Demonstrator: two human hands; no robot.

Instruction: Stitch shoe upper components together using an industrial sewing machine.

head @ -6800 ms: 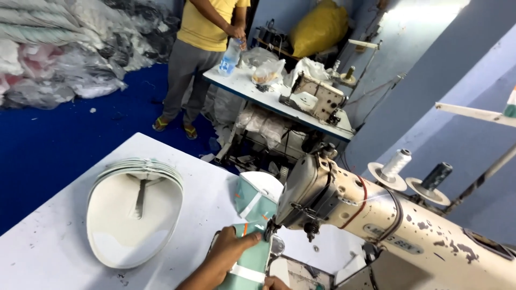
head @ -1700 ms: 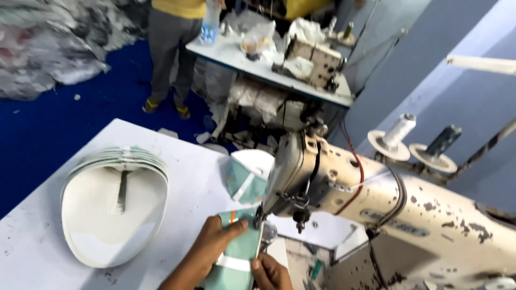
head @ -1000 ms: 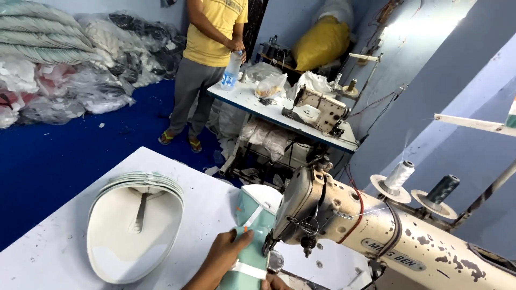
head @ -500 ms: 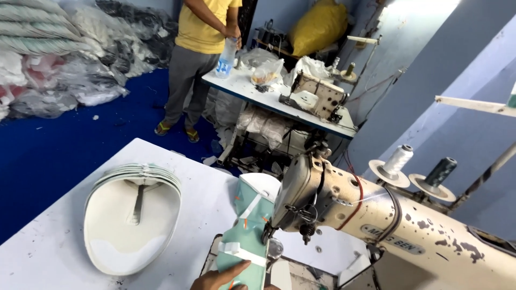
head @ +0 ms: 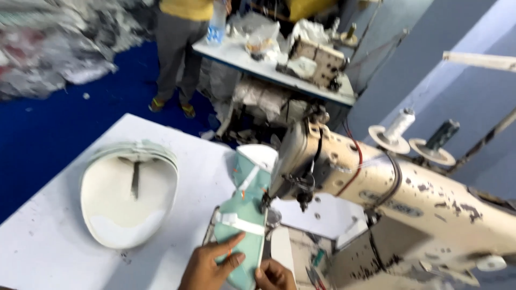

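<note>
Flattened, fingers spread, the left hand presses a mint-green fabric piece (crossed by a white strip) onto the white table; right hand pinches its edge. Leftward lies a stack of oval pieces; rightward, the beige sewing machine.

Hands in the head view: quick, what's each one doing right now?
Left hand: open, fingers spread flat on the green fabric.
Right hand: fingers curled at the fabric's near edge; grip cannot be told.
</note>
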